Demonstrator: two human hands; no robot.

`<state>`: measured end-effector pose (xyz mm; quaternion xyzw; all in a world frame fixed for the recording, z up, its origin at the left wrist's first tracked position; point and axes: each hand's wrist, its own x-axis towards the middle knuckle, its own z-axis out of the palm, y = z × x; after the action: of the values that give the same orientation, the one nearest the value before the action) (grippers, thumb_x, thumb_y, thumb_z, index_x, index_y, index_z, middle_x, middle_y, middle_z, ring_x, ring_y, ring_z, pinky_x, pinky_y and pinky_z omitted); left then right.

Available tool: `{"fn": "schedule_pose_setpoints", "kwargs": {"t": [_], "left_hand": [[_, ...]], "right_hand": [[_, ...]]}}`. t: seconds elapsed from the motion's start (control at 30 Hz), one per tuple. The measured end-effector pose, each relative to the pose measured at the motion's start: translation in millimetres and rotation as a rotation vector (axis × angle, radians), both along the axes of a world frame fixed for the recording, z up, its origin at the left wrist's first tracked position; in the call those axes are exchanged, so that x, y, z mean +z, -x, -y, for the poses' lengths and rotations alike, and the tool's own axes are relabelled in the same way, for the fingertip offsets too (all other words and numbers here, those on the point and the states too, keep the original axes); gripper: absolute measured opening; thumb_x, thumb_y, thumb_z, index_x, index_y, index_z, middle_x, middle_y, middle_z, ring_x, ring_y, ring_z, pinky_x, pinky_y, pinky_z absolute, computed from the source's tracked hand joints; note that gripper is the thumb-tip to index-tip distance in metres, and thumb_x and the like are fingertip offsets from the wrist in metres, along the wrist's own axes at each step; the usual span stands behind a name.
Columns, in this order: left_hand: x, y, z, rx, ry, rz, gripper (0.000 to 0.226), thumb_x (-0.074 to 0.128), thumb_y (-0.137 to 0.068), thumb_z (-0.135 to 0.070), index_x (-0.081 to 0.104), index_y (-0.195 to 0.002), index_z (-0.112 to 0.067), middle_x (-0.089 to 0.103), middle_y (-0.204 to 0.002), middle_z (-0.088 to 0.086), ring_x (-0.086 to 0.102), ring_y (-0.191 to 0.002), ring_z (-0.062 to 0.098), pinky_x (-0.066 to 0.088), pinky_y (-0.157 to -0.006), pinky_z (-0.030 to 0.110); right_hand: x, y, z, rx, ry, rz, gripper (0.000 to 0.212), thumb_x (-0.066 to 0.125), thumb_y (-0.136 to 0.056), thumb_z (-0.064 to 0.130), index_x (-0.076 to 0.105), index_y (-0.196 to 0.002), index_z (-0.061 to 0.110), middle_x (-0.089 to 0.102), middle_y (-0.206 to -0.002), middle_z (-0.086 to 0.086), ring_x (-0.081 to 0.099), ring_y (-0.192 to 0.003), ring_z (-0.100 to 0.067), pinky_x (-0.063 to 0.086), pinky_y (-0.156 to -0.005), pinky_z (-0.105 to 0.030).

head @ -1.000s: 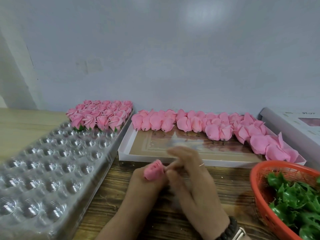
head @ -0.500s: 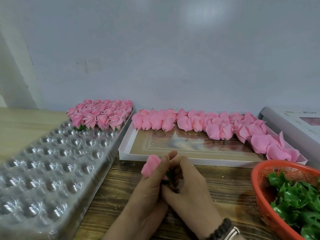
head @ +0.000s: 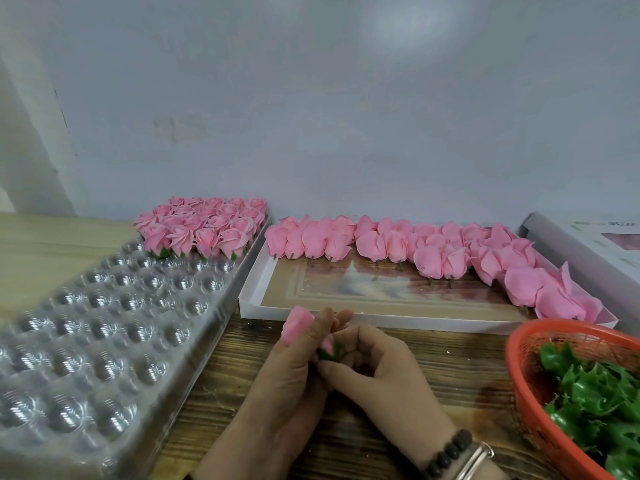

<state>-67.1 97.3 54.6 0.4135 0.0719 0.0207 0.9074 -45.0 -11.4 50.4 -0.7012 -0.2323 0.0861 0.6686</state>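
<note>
Centrally, low in the head view, both hands meet over the wooden worktop (head: 225, 368), just in front of the near rim of a shallow white box (head: 346, 318). The left hand (head: 287, 386) grips a pink rose bud (head: 297, 322) between thumb and curled fingers, so that the bud's tip sticks out above the thumb and leans slightly left. The right hand (head: 377, 372), fingers curled inward, pinches a green calyx (head: 330, 351) at the lower end of the bud; how far the calyx is seated cannot be told, since the fingers hide the joint. A dark bead bracelet (head: 446, 452) sits on the right wrist. Inside the white box, loose pink buds (head: 398, 244) with short bare stems lie along the far and right sides. To the left, a clear blister tray (head: 86, 341) slopes toward the viewer, and finished roses (head: 204, 226) with green bases fill its far rows, while the nearer cups show only plastic. At the lower right, an orange mesh basket (head: 519, 368) holds a heap of green calyxes (head: 595, 386). A pale carton (head: 588, 244) lies beyond the basket, against the grey wall (head: 311, 116)
</note>
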Motion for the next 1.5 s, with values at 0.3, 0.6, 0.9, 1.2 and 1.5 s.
{"fn": "schedule_pose_setpoints", "kwargs": {"t": [0.3,0.6,0.9,1.2,1.5], "left_hand": [[-0.9,0.1,1.4,-0.015,-0.042,0.046,0.022,0.063,-0.066,-0.027,0.065,-0.048,-0.014,0.069,-0.077,0.011,0.068,-0.075,0.021,0.054,-0.063,0.033],[-3.0,-2.3,-0.4,-0.013,-0.02,-0.019,0.024,0.069,-0.06,-0.033,0.073,-0.063,-0.01,0.07,-0.084,0.014,0.068,-0.076,0.024,0.053,-0.076,0.039],[-4.3,-3.6,-1.9,0.022,-0.028,-0.075,0.028,0.063,-0.067,-0.037,0.06,-0.045,-0.018,0.065,-0.059,0.002,0.067,-0.066,0.016,0.04,-0.074,0.034],[-6.5,-4.1,1.6,0.076,-0.037,-0.079,0.031,0.06,-0.069,-0.036,0.057,-0.043,-0.019,0.06,-0.053,0.001,0.068,-0.066,0.012,0.036,-0.063,0.029],[-8.0,-2.0,-17.4,0.243,-1.11,0.296,0.016,0.07,-0.069,-0.024,0.061,-0.071,-0.011,0.062,-0.065,0.006,0.057,-0.063,0.021,0.049,-0.062,0.038]], "right_hand": [[-0.2,0.1,0.0,0.013,0.029,-0.012,0.02,0.073,-0.072,-0.001,0.058,-0.083,0.006,0.062,-0.065,-0.001,0.056,-0.058,-0.009,0.047,-0.059,-0.018],[-3.0,-1.0,0.2,-0.011,0.117,0.052,0.02,0.078,-0.069,0.008,0.06,-0.075,0.014,0.055,-0.059,0.003,0.049,-0.056,-0.008,0.041,-0.057,-0.02],[-4.4,0.0,0.8,0.038,0.268,0.166,0.031,0.065,-0.081,0.005,0.051,-0.058,0.02,0.052,-0.061,0.003,0.049,-0.061,-0.009,0.041,-0.064,-0.024],[-1.5,-1.5,3.9,0.112,0.248,0.127,0.038,0.064,-0.081,0.001,0.052,-0.053,0.024,0.054,-0.064,0.001,0.054,-0.063,-0.012,0.045,-0.068,-0.026],[-5.2,-6.8,9.9,-0.157,0.134,0.318,0.049,0.072,-0.065,0.031,0.051,-0.105,0.051,0.056,-0.095,0.017,0.057,-0.081,-0.007,0.041,-0.071,-0.009]]}}
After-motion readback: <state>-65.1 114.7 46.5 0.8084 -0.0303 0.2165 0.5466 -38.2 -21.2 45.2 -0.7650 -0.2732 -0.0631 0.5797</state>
